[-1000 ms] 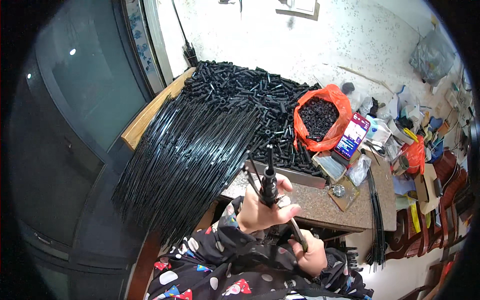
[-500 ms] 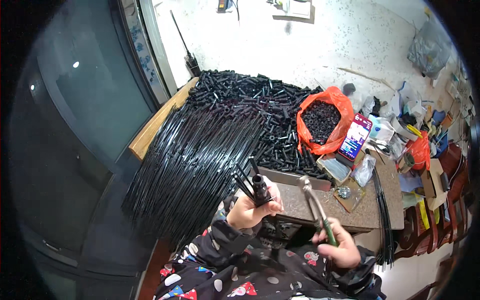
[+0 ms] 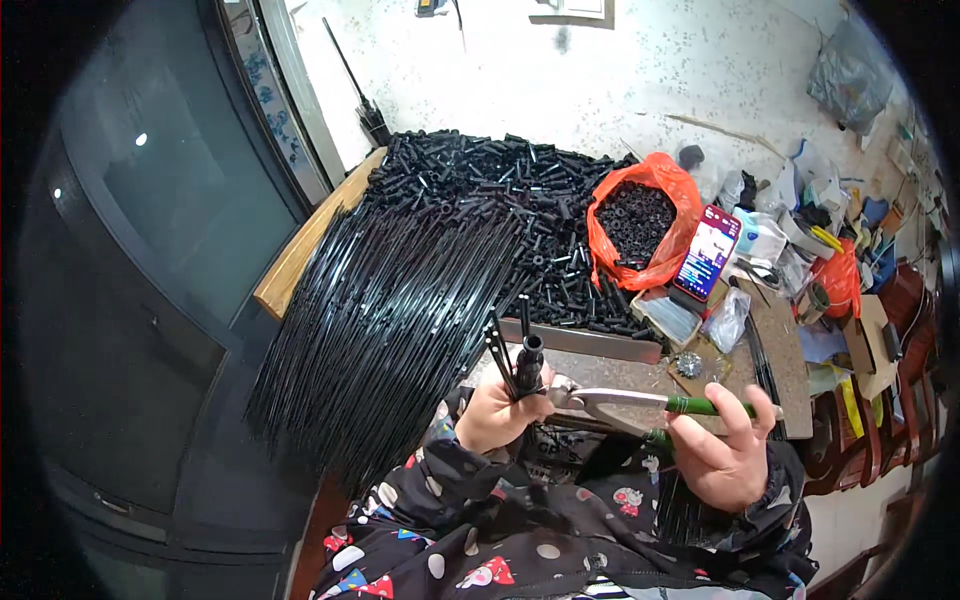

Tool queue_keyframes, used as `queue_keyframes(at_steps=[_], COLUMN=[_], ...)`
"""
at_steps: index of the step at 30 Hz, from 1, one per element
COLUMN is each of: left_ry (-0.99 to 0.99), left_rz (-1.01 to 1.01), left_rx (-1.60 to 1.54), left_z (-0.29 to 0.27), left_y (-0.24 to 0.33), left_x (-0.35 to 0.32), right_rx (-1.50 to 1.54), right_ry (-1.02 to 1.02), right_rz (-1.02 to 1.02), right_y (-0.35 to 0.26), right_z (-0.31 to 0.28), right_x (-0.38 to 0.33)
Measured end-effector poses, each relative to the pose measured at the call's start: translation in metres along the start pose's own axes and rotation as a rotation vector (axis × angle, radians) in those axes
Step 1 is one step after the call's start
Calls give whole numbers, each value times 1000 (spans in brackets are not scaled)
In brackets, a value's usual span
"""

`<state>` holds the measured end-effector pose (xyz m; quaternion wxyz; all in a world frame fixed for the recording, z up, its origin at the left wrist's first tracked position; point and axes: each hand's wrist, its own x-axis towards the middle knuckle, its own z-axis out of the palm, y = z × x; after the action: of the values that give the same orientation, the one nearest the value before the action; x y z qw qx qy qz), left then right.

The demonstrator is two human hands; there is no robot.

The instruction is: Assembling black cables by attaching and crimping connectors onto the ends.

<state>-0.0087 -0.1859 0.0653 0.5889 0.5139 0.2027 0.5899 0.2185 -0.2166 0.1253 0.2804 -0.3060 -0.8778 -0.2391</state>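
Note:
My left hand [image 3: 490,416] is closed around several thin black rods [image 3: 498,350] and a hollow black tube fitting [image 3: 530,360], whose open end points up. In my right hand [image 3: 728,462] are metal pincers [image 3: 612,397] with green handles, spread apart, the fingers over the upper handle. The pincers lie nearly level, and their jaws meet the fitting's lower part beside my left fingertips. Whether the jaws are closed on it is hidden there. A large sheaf of long black rods [image 3: 385,335] hangs over the table edge left of my left hand.
Beyond the sheaf lies a heap of short black tube fittings [image 3: 470,180], edged by a wooden board [image 3: 300,255]. An orange-red bag [image 3: 668,180] holds small black rings. Right of it stand a lit phone [image 3: 708,255], a clear plastic bag [image 3: 728,320] and more rods [image 3: 762,350].
The pincers have swung from upright to nearly level, and their jaws have come over to the fitting at my left hand. My right hand has moved right and slightly up.

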Motion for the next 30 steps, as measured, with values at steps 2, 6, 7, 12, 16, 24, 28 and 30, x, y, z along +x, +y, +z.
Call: queue_keyframes(at_steps=[2,6,7,12,16,24,28,30], left_ry=[37,45,32,-19,-20,173,55,23], left_rz=[29,111,104,89,81,72,63,-57], left_rx=[-13,-97,-76,-77,70,49,-66,-119], left_z=[-4,-5,-6,9,17,10,27,25], left_y=[1,8,5,-4,-6,-3,4,-1], left_x=[1,6,7,16,25,28,26,32], right_rx=[358,1057,1303,2982,1879,1314,2698,2362], right_ry=[-131,-421,-426,-577,-988,-751,-1195,-1403], right_rz=[217,214,247,1101,833,560,787,657], right_y=[2,9,6,-41,-20,7,-14,-10], right_z=[-9,9,22,58,55,30,63,67], right_x=[11,13,2,-48,-12,-4,-28,-25])
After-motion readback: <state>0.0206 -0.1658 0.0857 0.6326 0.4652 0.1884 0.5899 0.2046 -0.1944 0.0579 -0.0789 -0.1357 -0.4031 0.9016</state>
